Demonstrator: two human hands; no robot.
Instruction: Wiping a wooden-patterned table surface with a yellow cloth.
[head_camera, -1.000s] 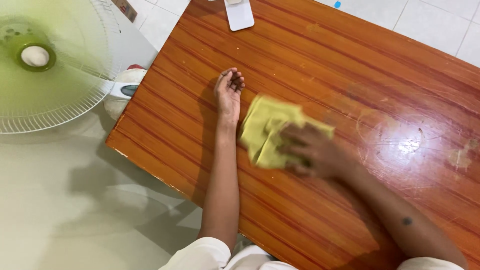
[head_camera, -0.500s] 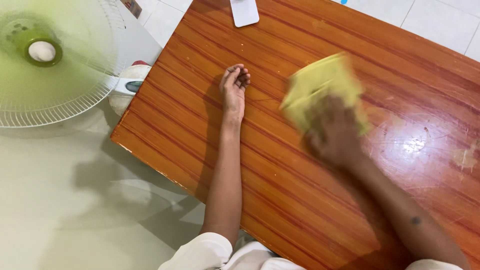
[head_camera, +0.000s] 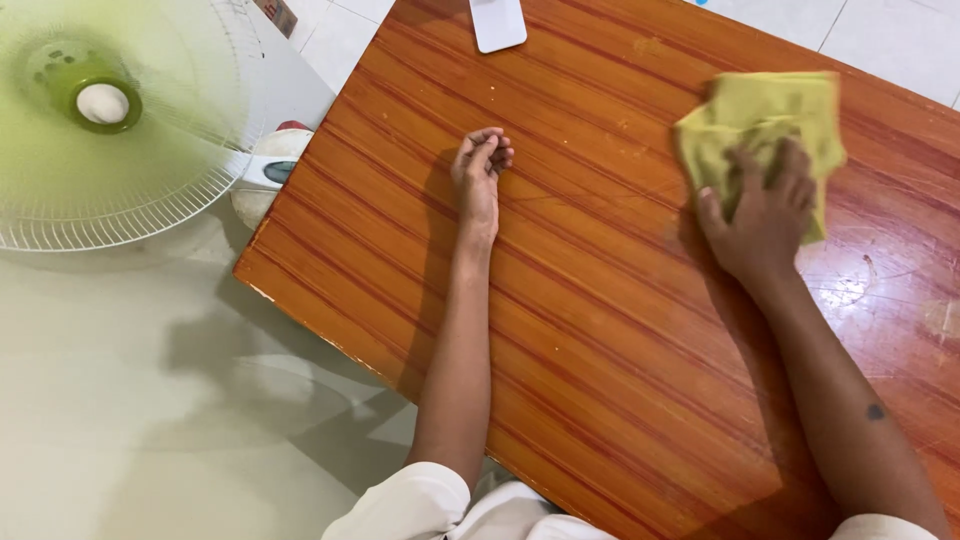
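- The right hand (head_camera: 765, 215) lies flat on a yellow cloth (head_camera: 765, 125), fingers spread and pressing it onto the desk (head_camera: 600, 330); the grip is a flat-palm hold on the cloth, not a closed fist.
- The cloth now sits at the far right of the desk, close to the far edge. A second ago it was near the middle, just right of the left forearm, and half a second ago it was partway out and blurred with motion. So the hand has swept it away from the body and to the right in one long stroke.
- The cloth and hand are sharp in this moment, where both earlier views showed them smeared. My reading is that the stroke is at its far end or pausing there.
- The left hand (head_camera: 480, 170) rests on the desk left of centre, palm turned up and fingers loosely curled, holding nothing. It has kept the same spot and pose throughout.
- Judging by the cloth's path, the middle band of the desk has been wiped; the glossy patch with pale smudges at the right edge lies just near of the cloth.
- A white flat object (head_camera: 497, 22) lies at the far edge of the desk, well apart from both hands.
- A fan (head_camera: 110, 120) with green blades spins beside the desk on the left, above the pale tiled floor (head_camera: 130, 420).
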